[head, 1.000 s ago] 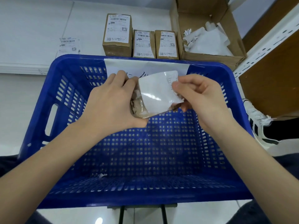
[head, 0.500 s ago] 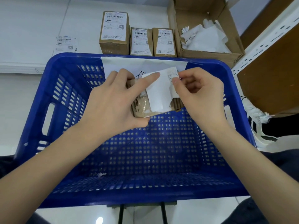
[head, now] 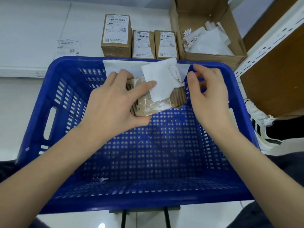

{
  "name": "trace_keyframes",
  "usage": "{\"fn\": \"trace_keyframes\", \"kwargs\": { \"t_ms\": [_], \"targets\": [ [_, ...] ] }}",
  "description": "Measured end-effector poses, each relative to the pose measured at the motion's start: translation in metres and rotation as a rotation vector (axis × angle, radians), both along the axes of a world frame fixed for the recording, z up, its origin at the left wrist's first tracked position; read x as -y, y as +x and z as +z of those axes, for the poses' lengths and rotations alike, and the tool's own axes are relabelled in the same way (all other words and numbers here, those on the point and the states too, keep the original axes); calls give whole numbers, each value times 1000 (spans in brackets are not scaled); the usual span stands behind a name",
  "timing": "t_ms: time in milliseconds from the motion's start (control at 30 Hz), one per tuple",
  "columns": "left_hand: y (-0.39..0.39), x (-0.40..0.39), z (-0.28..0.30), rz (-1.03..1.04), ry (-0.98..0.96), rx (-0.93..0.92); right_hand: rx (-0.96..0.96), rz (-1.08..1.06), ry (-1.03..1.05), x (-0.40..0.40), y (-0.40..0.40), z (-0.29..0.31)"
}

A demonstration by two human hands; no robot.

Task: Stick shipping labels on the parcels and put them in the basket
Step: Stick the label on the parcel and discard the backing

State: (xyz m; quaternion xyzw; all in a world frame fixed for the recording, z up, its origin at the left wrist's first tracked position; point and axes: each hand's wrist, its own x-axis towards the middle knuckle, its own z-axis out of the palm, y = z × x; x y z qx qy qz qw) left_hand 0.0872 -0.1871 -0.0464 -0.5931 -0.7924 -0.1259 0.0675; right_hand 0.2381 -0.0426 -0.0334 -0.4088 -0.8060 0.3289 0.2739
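My left hand (head: 113, 102) grips a small brown cardboard parcel (head: 177, 96) above the far part of the blue plastic basket (head: 36, 102). Its forefinger presses a white paper sheet (head: 161, 78) against the parcel's top; the sheet's far end sticks up, blank side toward me. My right hand (head: 209, 94) hovers just right of the parcel with loosely curled fingers, holding nothing. Three labelled brown parcels (head: 116, 35) (head: 143, 44) (head: 166, 44) stand in a row on the white surface behind the basket. A loose shipping label (head: 67, 46) lies flat to their left.
An open cardboard box (head: 212, 59) with crumpled white paper scraps stands at the back right. A white slotted shelf post (head: 269, 37) and brown panel rise on the right. A white shoe (head: 261, 127) is beside the basket. A white strip (head: 121, 66) is stuck on the basket's far rim.
My right hand let go of the white sheet and drew away to the right. My left forefinger now pins the sheet, whose free end has sprung up.
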Motion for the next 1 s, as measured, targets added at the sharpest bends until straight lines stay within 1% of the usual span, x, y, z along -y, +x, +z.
{"fn": "trace_keyframes", "kwargs": {
  "t_ms": [67,133,200,267,400,533,700,900,1000],
  "targets": [
    [-3,0,2,54,28,-21,-47,-2,72,10,5,-1],
    [-5,0,3,109,49,-29,-101,55,88,26,5,-10],
    [-4,0,1,141,51,-24,-95,86,79,43,3,-23],
    [0,0,0,162,51,-39,-70,70,82,52,-2,-31],
    [2,0,-2,172,54,-56,-66,8,39,52,-3,-34],
    [1,-2,-2,180,62,-65,-88,12,-24,52,-2,-33],
    [3,-2,-3,174,62,-59,-76,0,74,50,-3,-35],
    [6,-2,-2,182,66,-63,-130,-31,-1,44,-2,-33],
    [9,-2,0,225,42,-67,-128,-39,-54,45,-3,-33]
  ]
}}
